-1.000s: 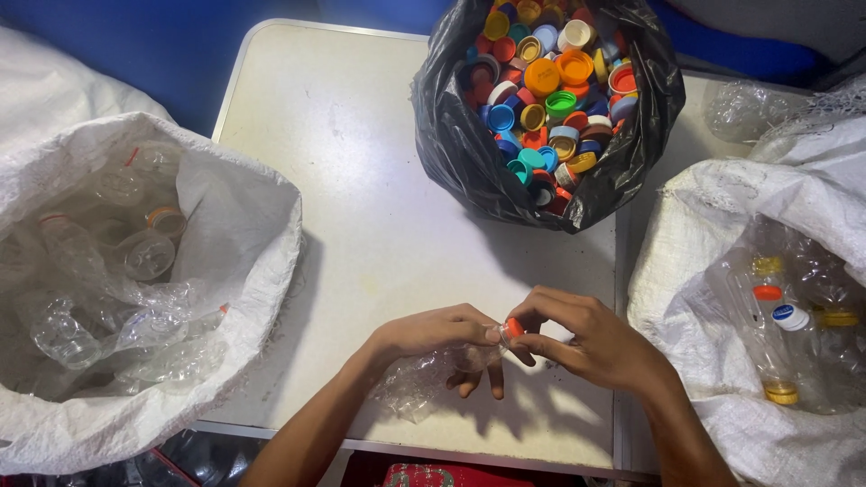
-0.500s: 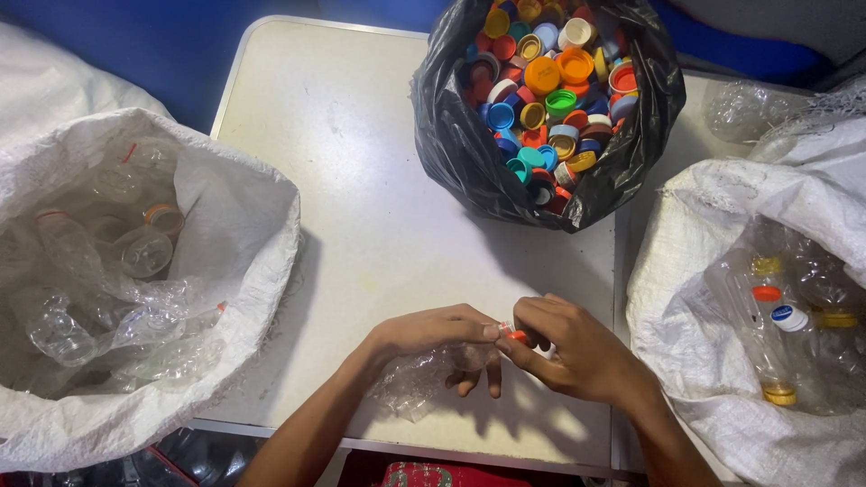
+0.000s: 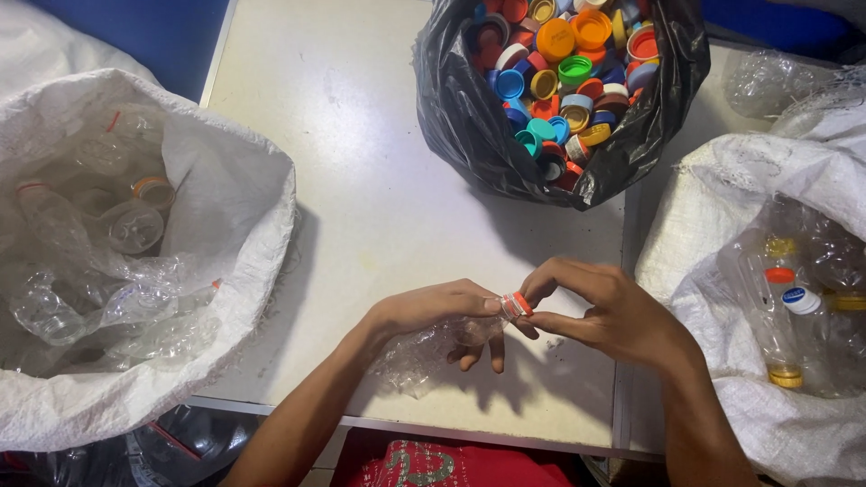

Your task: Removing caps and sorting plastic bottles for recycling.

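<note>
Black cap bag (image 3: 469, 135) beyond hands; white sacks (image 3: 234, 234) flanking.

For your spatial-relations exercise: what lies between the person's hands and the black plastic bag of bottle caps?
Only bare white table, seen in the head view.

Both forearms are bare to the elbow, with no sleeves, watch or rings showing on the left hand (image 3: 433, 307) or right hand (image 3: 613, 316). A red patterned garment (image 3: 433, 464) shows below the tabletop's (image 3: 361, 180) near edge.
</note>
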